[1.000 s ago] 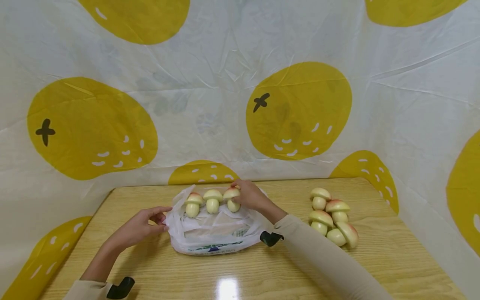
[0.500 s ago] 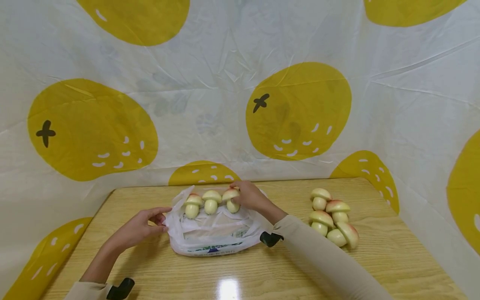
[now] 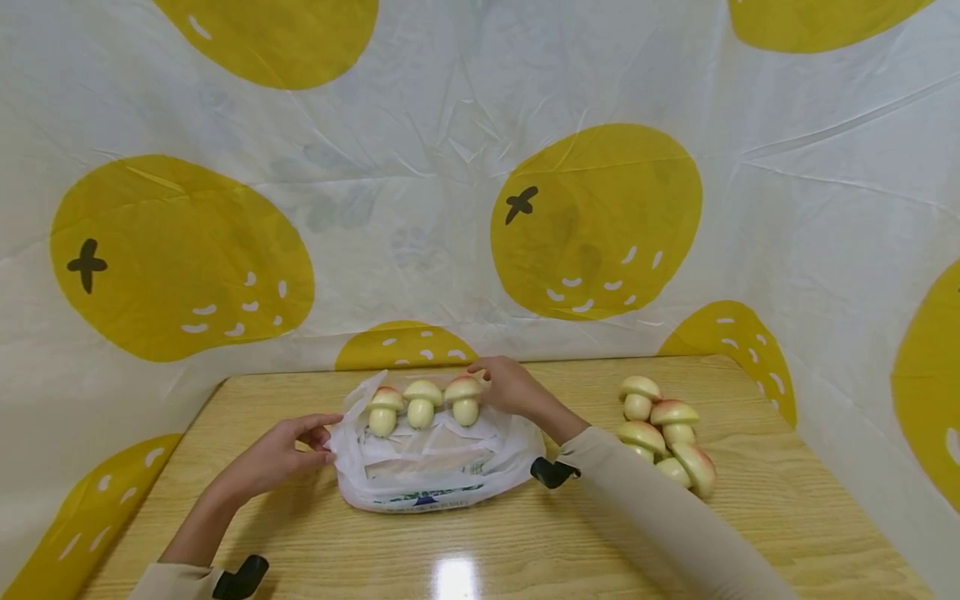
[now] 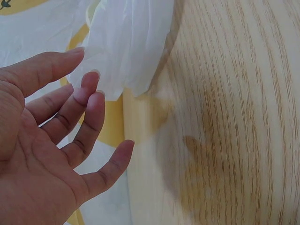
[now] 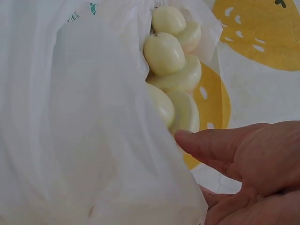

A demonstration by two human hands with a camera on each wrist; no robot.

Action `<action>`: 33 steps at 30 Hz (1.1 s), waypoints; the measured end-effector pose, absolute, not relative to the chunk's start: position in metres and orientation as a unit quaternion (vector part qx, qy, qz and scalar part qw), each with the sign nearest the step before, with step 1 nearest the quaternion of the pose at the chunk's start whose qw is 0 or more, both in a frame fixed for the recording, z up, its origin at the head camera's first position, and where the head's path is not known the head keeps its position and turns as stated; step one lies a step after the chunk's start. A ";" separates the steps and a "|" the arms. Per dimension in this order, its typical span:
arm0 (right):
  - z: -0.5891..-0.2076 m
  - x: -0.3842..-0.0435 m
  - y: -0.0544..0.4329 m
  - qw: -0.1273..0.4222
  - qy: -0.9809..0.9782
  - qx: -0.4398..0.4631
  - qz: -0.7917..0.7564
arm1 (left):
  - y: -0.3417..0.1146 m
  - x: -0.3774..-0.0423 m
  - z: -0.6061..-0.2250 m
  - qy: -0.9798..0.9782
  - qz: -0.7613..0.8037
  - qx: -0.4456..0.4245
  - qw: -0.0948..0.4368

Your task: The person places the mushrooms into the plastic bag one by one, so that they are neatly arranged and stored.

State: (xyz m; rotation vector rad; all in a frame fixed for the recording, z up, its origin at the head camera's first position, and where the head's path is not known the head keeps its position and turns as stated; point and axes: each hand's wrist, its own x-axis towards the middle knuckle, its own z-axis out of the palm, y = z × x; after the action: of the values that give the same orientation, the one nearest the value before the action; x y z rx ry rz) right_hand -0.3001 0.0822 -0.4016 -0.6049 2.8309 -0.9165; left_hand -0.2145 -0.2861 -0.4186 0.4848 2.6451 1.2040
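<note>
Three pale mushrooms (image 3: 422, 406) sit in a row inside a crumpled white plastic bag (image 3: 420, 483).

On the table (image 3: 360, 550), a bag (image 3: 408, 487) is laid beside the right hand (image 3: 510, 387); four mushrooms (image 3: 677, 432) are clustered to that hand's right.

White plastic bag (image 3: 468, 490) on brown wood-grained worktop (image 3: 360, 550). Three pale-yellow mushroom-shaped pieces (image 3: 422, 403) in a row in bag, rear side. Four like pieces (image 3: 673, 412) clustered right of bag.
</note>
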 end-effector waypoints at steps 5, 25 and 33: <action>-0.398 -0.299 0.086 0.065 0.928 -0.213 -0.298 | -0.286 -0.214 -0.419 0.894 0.406 0.164 0.095; -0.374 -0.295 0.134 0.085 0.890 -0.284 -0.346 | -0.287 -0.213 -0.417 0.893 0.407 0.164 0.095; -0.366 -0.289 0.160 0.087 0.885 -0.272 -0.368 | -0.287 -0.213 -0.417 0.891 0.411 0.167 0.096</action>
State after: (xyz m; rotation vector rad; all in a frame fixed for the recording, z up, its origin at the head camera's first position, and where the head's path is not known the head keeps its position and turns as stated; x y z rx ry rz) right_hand -0.2891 0.1604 -0.3661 -0.8090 2.6358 -1.0956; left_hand -0.2131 -0.2873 -0.4175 0.4953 2.6407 1.2179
